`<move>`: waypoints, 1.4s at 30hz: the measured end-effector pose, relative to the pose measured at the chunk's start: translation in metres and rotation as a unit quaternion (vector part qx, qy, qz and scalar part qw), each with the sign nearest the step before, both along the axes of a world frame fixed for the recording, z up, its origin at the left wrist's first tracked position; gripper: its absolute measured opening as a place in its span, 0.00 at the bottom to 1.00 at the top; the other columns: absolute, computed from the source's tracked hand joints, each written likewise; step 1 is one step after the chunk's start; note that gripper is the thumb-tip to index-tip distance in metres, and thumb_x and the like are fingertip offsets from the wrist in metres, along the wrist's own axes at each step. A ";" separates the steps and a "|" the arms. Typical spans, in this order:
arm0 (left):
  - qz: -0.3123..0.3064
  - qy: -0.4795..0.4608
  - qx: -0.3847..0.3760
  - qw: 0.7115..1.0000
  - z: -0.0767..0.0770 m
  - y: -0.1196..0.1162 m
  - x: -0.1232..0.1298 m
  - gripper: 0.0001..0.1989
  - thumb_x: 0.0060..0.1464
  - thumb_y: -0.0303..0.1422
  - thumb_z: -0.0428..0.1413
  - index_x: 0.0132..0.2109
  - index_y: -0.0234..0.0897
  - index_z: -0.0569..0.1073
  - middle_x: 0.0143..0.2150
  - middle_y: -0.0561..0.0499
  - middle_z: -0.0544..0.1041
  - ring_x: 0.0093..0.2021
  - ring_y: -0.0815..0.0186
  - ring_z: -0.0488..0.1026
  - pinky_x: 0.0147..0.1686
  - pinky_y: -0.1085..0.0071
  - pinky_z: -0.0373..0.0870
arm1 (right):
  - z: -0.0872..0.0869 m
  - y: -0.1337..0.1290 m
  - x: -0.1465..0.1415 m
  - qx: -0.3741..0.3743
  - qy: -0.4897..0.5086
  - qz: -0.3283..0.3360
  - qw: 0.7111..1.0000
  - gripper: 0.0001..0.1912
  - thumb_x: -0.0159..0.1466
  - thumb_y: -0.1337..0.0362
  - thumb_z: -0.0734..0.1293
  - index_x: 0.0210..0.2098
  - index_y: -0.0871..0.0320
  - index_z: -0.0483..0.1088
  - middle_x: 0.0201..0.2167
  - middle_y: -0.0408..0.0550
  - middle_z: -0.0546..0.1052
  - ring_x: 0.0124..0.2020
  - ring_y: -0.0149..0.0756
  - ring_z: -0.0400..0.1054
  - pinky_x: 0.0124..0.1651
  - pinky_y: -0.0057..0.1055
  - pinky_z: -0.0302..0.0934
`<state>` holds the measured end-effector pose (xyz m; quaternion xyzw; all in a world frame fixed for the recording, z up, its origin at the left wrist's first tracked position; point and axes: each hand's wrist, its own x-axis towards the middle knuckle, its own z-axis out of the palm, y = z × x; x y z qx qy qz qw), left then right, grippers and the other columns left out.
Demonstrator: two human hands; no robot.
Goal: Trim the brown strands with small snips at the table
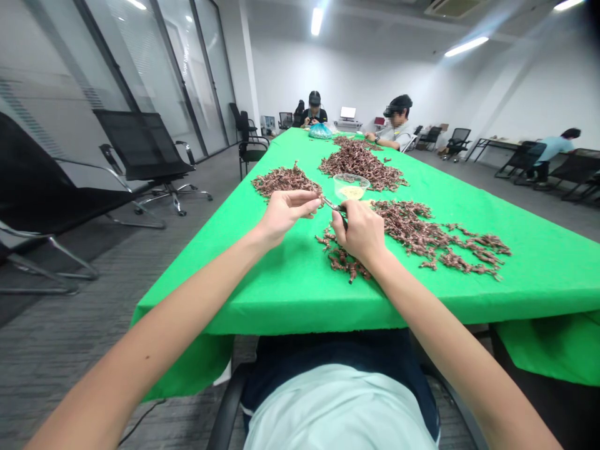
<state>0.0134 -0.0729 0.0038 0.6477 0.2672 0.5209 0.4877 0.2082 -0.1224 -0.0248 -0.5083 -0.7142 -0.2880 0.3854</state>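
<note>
Fingers point(307, 201) of left hand point(284, 215) pinching close to slim metal tool point(332, 204) held in right hand point(360, 232), risking slip onto brown sprigs point(412, 228).

Your left hand point(285, 212) is raised and held palm-down, with thumb and fingertips point(309, 203) drawn together in a pinch and pointing toward your right. Your right hand point(359, 234) sits just beside it and slightly nearer you, knuckles up, with fingers point(341, 217) curled closed. The hands are near each other but not touching. Your bare left forearm point(187, 294) and bare right forearm point(435, 312) angle inward from either side, converging toward the wrists. Your left wrist shows a slight bend.
</note>
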 end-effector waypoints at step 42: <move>-0.114 0.010 -0.088 0.990 0.006 -0.004 -0.007 0.14 0.44 0.36 0.73 0.39 0.36 0.85 0.39 0.45 0.84 0.31 0.71 0.74 0.33 0.73 0.69 | 0.014 -0.005 0.018 0.058 -0.137 -0.018 0.989 0.20 0.73 0.49 0.56 0.35 0.57 0.68 0.30 0.50 0.74 0.34 0.42 0.63 0.40 0.39 0.50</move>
